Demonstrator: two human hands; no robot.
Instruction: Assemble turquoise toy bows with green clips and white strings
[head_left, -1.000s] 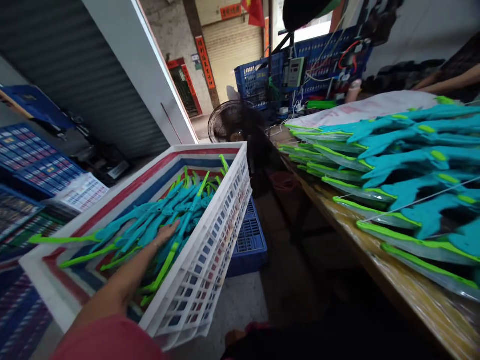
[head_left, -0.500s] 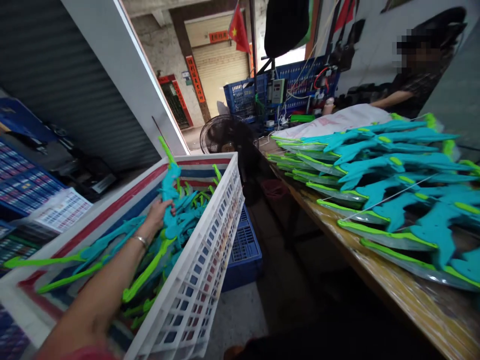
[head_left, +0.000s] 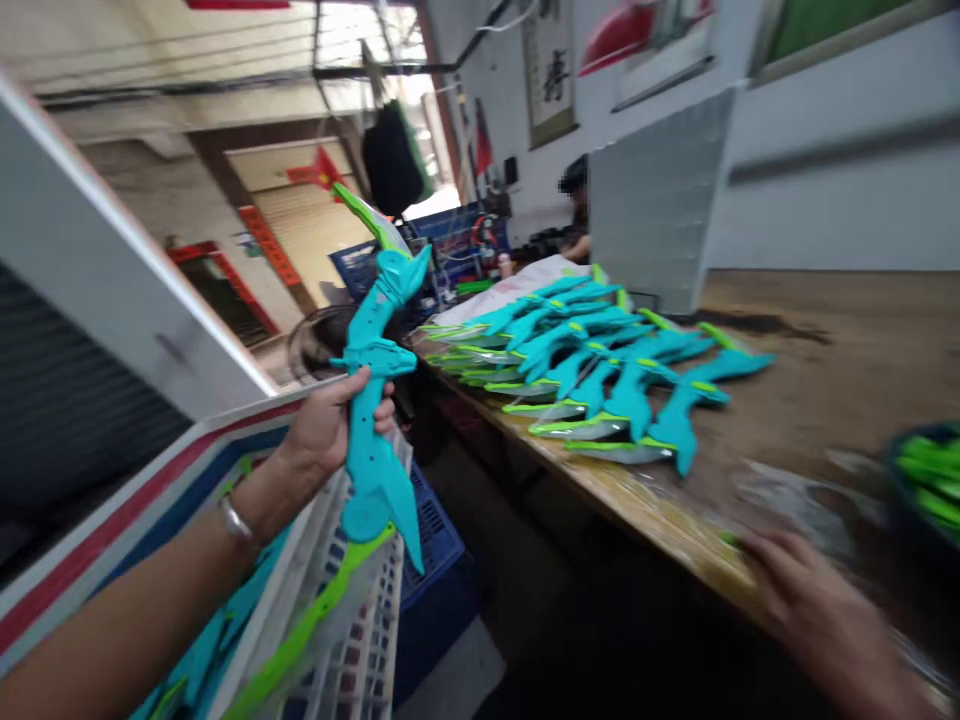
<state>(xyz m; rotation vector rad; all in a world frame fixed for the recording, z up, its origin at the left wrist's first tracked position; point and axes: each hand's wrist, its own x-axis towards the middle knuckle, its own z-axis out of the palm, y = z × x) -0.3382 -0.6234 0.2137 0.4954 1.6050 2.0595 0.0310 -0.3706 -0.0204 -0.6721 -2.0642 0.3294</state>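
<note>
Above the white crate (head_left: 330, 640), left hand (head_left: 326, 425) is closed around the grip of a teal toy bow (head_left: 371, 400), held upright, clear of the crate rim. Right hand (head_left: 814, 605), blurred, lies on the wooden table (head_left: 840, 380) edge; grasp cannot be told. Judged partway: a row of bows (head_left: 600, 385) is already laid on the table, more remain in the crate.

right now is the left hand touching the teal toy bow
Touching. The head view shows the left hand with fingers wrapped around the grip of the teal toy bow, holding it up above the white crate.
</note>
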